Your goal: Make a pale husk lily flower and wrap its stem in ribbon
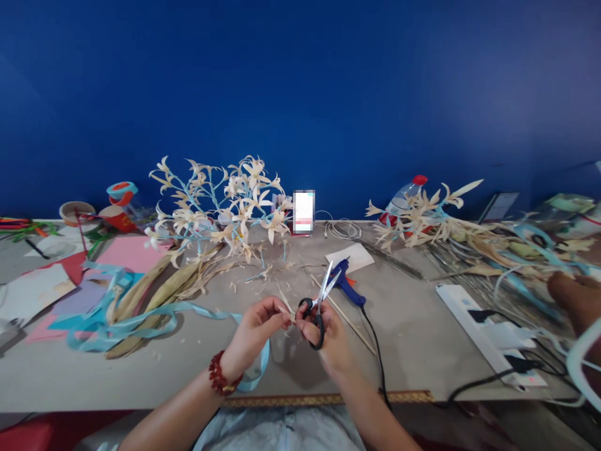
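Upright in right hand (334, 343), scissors (321, 302).

Worktop (413, 351) front centre: left hand (256, 326) with a strip (287, 308) pinched in it; right hand (331, 338) just right of it, scissors (319, 307) in it. Glue gun (348, 285) just behind scissors. Flower branch (220, 207) behind-left, phone (303, 212) back centre, bottle (404, 197) back right. Power strip (488, 335) right. Ribbon (141, 319), paper sheets (42, 288) left.
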Available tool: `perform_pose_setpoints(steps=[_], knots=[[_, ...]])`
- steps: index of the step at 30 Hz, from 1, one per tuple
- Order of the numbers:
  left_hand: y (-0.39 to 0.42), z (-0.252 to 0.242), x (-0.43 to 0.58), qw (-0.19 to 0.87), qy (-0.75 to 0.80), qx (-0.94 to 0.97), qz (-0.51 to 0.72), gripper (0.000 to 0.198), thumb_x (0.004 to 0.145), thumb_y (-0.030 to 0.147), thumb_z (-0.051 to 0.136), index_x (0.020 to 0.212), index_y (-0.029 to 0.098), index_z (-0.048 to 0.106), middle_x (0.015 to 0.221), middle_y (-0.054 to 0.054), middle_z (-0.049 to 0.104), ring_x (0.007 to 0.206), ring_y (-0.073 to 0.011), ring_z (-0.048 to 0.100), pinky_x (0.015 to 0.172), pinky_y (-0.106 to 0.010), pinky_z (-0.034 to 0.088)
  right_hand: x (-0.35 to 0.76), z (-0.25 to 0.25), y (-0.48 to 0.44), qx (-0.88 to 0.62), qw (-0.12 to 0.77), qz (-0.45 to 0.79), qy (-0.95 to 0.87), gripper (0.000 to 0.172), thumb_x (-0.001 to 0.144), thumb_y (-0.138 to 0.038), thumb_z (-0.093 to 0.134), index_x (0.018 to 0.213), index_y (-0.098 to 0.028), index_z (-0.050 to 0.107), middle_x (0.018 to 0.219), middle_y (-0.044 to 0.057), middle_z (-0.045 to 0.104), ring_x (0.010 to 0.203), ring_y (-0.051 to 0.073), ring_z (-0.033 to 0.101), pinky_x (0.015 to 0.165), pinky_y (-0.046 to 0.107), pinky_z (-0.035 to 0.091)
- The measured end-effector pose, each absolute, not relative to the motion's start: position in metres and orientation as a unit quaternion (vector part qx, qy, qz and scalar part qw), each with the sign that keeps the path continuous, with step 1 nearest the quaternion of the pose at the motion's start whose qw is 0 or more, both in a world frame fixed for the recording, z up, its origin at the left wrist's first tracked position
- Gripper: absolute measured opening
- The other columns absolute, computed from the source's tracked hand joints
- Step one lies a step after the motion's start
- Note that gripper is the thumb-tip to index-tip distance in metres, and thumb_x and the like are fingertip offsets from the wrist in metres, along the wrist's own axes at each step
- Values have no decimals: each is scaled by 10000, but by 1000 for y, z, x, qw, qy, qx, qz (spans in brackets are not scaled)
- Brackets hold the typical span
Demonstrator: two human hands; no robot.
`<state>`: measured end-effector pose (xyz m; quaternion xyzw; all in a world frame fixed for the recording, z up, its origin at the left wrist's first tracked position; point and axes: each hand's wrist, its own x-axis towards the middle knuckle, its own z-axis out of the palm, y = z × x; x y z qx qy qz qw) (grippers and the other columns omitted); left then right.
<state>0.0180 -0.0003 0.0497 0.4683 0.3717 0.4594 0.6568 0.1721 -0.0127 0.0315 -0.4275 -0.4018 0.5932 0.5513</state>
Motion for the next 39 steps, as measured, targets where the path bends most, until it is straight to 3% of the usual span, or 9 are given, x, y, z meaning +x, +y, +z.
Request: perform_pose_setpoints(steps=[6, 11, 19, 26, 36, 39], knots=[[-1, 49, 17, 621, 374, 443, 528, 67, 823, 216, 658, 773, 173, 648, 865, -31, 630, 835, -152, 557, 789, -250, 416, 176, 24, -22, -458, 493, 601, -431, 236, 698, -318, 742, 788, -197, 560, 700, -28, 556, 536, 97, 448, 476, 217, 351], [-4, 49, 22, 611, 382, 384, 577, 91, 830, 228, 656, 761, 170, 641, 1056, -79, 654, 989, -196, 569, 918, -320, 403, 170, 16, -37, -427, 431, 661, -441, 331, 725, -453, 726, 759, -206, 508, 636, -52, 513, 507, 92, 434, 466, 215, 341], [-8, 43, 38, 627, 365, 305, 617, 97, 831, 251, 664, 767, 179, 649, 959, -52, 674, 912, -166, 600, 892, -308, 439, 161, 15, -38, -419, 447, 651, -449, 369, 705, -426, 757, 716, -199, 466, 644, -48, 525, 568, 105, 484, 551, 223, 370], [-9, 42, 43, 617, 372, 286, 631, 104, 798, 254, 696, 742, 176, 656, 922, -38, 667, 901, -160, 597, 891, -300, 443, 161, 11, -37, -458, 439, 644, -427, 444, 623, -398, 817, 688, -212, 418, 561, -88, 461, 501, 86, 425, 495, 204, 323], [-8, 47, 43, 631, 351, 297, 625, 100, 813, 245, 666, 733, 188, 646, 954, -41, 687, 931, -172, 611, 895, -322, 454, 170, 7, -35, -498, 426, 601, -459, 407, 693, -484, 725, 650, -223, 414, 515, -79, 464, 451, 99, 453, 476, 217, 358], [-7, 46, 38, 627, 361, 299, 622, 107, 815, 248, 668, 734, 183, 644, 925, -41, 675, 899, -165, 603, 870, -314, 456, 187, 4, -31, -544, 393, 522, -527, 350, 701, -464, 711, 667, -222, 460, 551, -59, 495, 493, 124, 477, 492, 230, 358]])
